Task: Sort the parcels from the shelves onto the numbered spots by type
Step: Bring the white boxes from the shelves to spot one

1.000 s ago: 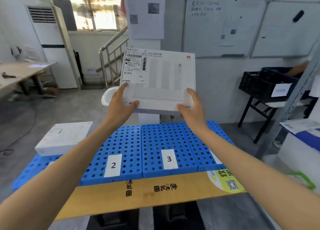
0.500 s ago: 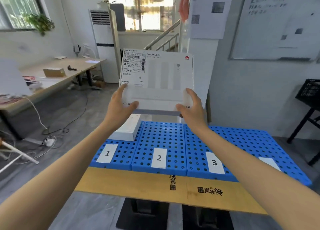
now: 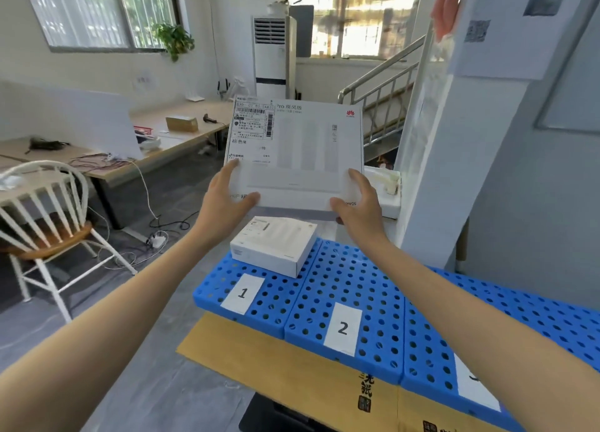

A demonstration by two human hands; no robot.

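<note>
I hold a flat white parcel box (image 3: 302, 145) with a shipping label up in front of me, tilted toward my face. My left hand (image 3: 227, 197) grips its lower left corner and my right hand (image 3: 358, 202) grips its lower right corner. Below it lie blue perforated pads. A smaller white box (image 3: 276, 245) rests on the pad with the label 1 (image 3: 243, 292). The pad marked 2 (image 3: 343, 328) to its right carries no parcel. A third label (image 3: 477, 383) shows partly behind my right forearm.
The blue pads sit on a cardboard sheet (image 3: 292, 370) over a low stand. A white chair (image 3: 48, 223) and a long desk (image 3: 156, 145) with cables stand to the left. A white pillar (image 3: 454, 171) and a stair railing (image 3: 383, 93) rise behind.
My view has swung left, so the pads have slid right in the frame and spot 1 with its small box now lies under the parcel. Both hands keep the same hold.
</note>
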